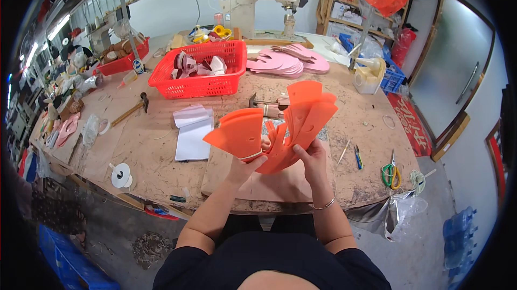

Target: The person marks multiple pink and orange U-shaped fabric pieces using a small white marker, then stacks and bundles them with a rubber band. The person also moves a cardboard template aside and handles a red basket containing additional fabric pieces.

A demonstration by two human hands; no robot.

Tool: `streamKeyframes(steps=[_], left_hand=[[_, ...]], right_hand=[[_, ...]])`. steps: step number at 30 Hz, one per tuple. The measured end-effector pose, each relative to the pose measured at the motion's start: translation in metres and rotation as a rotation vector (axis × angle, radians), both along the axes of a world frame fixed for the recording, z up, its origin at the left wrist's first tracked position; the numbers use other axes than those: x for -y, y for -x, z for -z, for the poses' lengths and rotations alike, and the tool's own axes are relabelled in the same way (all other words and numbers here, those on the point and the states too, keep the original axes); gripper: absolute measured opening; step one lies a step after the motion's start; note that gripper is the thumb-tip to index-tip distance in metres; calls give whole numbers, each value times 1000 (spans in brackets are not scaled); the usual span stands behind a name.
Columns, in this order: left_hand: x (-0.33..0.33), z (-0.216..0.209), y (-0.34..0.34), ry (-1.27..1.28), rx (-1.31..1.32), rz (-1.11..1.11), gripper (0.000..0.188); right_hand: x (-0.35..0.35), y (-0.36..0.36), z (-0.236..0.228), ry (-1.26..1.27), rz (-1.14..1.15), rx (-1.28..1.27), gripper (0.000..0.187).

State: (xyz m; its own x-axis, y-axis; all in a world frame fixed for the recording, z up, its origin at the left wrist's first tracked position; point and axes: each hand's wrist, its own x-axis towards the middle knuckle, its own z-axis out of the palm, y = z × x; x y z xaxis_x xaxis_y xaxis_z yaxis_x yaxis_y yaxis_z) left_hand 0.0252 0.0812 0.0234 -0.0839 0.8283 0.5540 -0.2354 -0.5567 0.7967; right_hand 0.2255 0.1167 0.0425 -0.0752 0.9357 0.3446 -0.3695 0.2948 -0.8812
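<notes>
Both hands hold a thick stack of orange cut pieces (308, 115) up over the near middle of the workbench. The pieces are curved, flexible sheets with small holes, fanned out at both ends. My left hand (246, 170) is closed on the left end, where a pale band (251, 156) wraps round the stack. On the right, my right hand (312, 156) grips the lower edge, thumb on the front. Part of the fingers of each hand is hidden behind the sheets. Beneath lies a board (293, 185), partly covered by the arms. A banded bundle of pinkish pieces (272, 109) lies just behind.
A red basket (199, 88) with pink and white pieces stands at back left, beside pink stacked cutouts (277, 64). A hammer (129, 111), a notebook (195, 136) and a thread spool (122, 175) lie left. A cutter (358, 157) and scissors (391, 173) lie right. A sewing machine (237, 4) stands behind.
</notes>
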Motion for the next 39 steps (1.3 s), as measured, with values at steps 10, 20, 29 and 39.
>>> streamKeyframes(steps=[10, 20, 29, 39], left_hand=[[23, 19, 19, 316, 156, 230, 36], [10, -8, 21, 143, 39, 102, 33], [8, 10, 18, 168, 410, 368, 33], [5, 3, 21, 137, 275, 315, 33]], right_hand=[[33, 12, 35, 185, -34, -32, 38], [19, 7, 21, -408, 385, 577, 33], [33, 8, 12, 588, -444, -393, 45], [27, 27, 38, 125, 103, 100, 34]])
